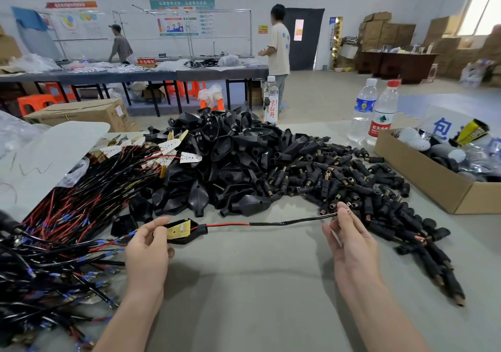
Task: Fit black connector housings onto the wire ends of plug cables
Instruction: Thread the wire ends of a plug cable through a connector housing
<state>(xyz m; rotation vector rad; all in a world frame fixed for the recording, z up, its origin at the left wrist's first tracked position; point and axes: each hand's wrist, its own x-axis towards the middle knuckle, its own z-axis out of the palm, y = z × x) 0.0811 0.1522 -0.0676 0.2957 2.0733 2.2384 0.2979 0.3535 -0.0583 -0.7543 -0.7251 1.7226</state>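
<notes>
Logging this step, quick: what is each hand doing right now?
Left hand: gripping the black housing at one end of the cable.
Right hand: pinching the cable's other end.

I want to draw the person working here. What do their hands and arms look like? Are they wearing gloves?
No gloves. The left hand and the right hand are both bare. The left forearm and the right forearm are bare too, and no sleeves show in the picture. There is no watch or bracelet on either wrist.
</notes>
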